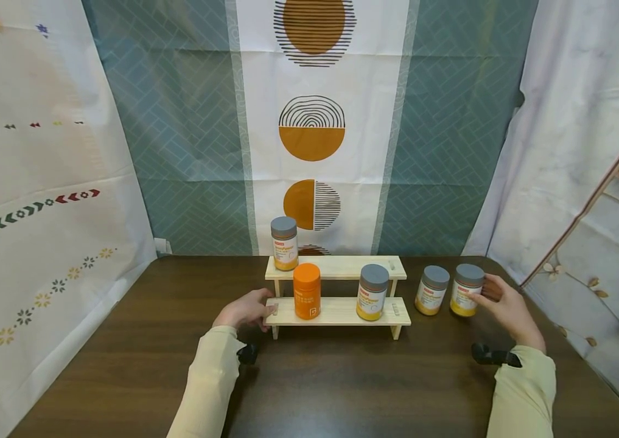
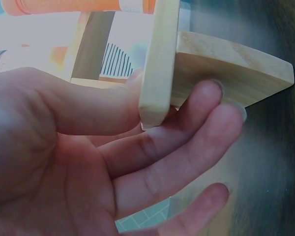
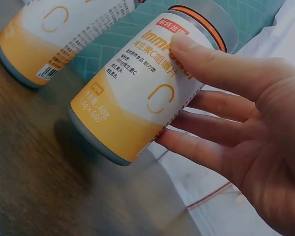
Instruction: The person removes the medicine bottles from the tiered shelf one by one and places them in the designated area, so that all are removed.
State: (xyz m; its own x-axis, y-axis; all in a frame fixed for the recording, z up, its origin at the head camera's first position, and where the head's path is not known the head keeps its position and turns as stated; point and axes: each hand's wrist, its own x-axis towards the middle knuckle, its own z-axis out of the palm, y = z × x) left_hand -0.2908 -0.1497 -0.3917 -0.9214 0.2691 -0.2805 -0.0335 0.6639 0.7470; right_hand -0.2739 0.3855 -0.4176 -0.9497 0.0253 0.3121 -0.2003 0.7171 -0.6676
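In the head view, my left hand grips the left end of the lower step of a pale wooden two-step rack. The left wrist view has the thumb on top of the board's end and fingers curled under it. My right hand holds a vitamin C tablet jar with a grey cap and a white and yellow label, at the right of the rack. Close up in the right wrist view, the thumb lies on the label of this jar and fingers are behind it.
A similar jar stands just left of the held one. An orange jar and a grey-capped jar stand on the lower step; another jar is on the upper step's left end. Patterned cloth hangs behind the dark table.
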